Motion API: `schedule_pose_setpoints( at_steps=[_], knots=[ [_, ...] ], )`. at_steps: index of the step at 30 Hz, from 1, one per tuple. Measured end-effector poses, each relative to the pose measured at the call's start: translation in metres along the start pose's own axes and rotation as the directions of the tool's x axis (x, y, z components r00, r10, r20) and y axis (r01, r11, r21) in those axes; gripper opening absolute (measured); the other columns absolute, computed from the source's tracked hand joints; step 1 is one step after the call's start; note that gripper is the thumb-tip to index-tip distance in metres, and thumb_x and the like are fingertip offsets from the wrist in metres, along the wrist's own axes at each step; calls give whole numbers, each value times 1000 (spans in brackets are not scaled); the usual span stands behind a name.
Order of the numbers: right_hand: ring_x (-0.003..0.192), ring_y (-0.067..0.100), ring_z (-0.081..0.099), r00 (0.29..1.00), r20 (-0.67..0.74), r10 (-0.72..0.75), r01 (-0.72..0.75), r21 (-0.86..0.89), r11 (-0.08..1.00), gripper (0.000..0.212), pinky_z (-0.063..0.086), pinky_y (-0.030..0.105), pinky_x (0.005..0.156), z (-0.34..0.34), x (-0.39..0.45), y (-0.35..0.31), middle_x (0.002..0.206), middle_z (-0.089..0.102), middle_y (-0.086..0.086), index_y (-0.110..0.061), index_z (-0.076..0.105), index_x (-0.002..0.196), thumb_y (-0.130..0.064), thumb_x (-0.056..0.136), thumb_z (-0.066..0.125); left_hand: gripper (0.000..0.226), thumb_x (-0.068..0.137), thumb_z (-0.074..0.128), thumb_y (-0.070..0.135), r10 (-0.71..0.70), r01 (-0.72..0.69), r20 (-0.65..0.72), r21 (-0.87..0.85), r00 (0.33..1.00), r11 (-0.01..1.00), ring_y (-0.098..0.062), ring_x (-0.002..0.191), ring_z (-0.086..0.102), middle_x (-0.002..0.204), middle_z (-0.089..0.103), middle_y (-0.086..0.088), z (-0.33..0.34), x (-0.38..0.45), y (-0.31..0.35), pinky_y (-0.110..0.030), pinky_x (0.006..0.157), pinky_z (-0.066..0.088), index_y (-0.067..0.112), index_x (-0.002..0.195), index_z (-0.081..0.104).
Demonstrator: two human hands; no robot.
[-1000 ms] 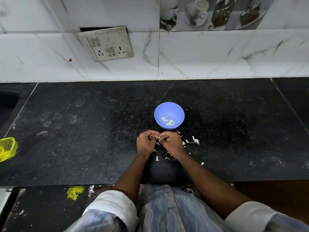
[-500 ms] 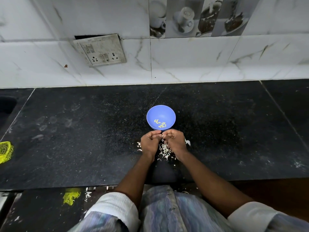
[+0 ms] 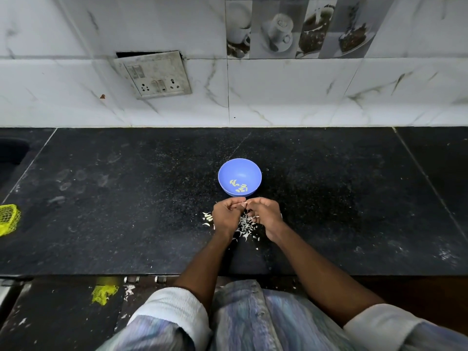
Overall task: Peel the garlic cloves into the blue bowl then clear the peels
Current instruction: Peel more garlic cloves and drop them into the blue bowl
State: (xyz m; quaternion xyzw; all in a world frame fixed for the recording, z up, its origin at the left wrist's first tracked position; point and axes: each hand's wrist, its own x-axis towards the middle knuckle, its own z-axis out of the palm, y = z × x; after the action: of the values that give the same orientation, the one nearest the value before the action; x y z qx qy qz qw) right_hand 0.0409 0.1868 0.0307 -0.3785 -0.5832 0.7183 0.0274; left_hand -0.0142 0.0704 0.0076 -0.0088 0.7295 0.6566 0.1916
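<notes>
On the black countertop, blue bowl holds several peeled garlic cloves. Just below it, left hand and right hand meet fingertip to fingertip — both pinching a small pale garlic clove (detail too small). Peels scattered beneath them.
</notes>
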Motion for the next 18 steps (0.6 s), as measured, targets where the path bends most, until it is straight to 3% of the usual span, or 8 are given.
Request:
schedule_pose_setpoints(
  at_steps=[5, 9, 12, 14, 16, 18],
  knots=[
    [61, 8, 61, 998, 36, 60, -60, 0, 998, 12, 44, 24, 56, -5, 4, 3, 79, 72, 3, -4, 74, 98, -14, 97, 68, 14, 93, 73, 1, 12, -10, -24, 75, 1000, 997, -10, 80, 75, 86, 81, 0, -2, -2, -2, -29, 82, 61, 11, 93, 83],
    [59, 10, 61, 999, 17, 29, -27, -76, 997, 18, 43, 23, 50, -5, 2, 3, 74, 71, 4, 0, 74, 95, -18, 92, 74, 14, 91, 78, 10, 90, -90, 15, 260, 996, 961, -5, 81, 76, 84, 80, 12, -4, -1, -6, -27, 78, 61, 22, 94, 84],
    [63, 9, 64, 989, -109, -98, 55, -344, 937, 4, 48, 19, 54, -7, 6, 6, 73, 73, -1, -11, 74, 86, -13, 86, 76, 21, 90, 76, 10, 101, -95, 5, 379, 995, 920, 0, 80, 73, 83, 78, 16, -9, -1, -9, -22, 79, 59, 25, 102, 82],
    [72, 7, 67, 961, -174, -217, 84, -561, 823, 12, 51, 18, 64, -8, 10, 11, 76, 72, -10, -20, 73, 82, -8, 82, 71, 25, 92, 69, 5, 97, -72, -43, 395, 994, 916, 8, 79, 70, 83, 76, 17, -18, 0, -10, -16, 78, 56, 24, 101, 82],
    [76, 7, 66, 942, -162, -294, 129, -634, 763, 18, 47, 14, 65, -5, 11, 15, 77, 70, -13, -20, 74, 82, -5, 81, 64, 34, 93, 60, -2, 82, -33, -112, 383, 990, 923, 13, 75, 66, 82, 75, 16, -28, 1, -11, -11, 76, 51, 22, 99, 82],
    [74, 6, 65, 932, -99, -347, 203, -652, 731, 19, 51, 19, 66, 4, 10, 19, 76, 70, -12, -19, 73, 80, -3, 82, 63, 39, 94, 55, -5, 51, 24, -203, 351, 978, 936, 8, 75, 66, 84, 76, 13, -41, 1, -15, -19, 79, 53, 22, 100, 82]
  ],
)
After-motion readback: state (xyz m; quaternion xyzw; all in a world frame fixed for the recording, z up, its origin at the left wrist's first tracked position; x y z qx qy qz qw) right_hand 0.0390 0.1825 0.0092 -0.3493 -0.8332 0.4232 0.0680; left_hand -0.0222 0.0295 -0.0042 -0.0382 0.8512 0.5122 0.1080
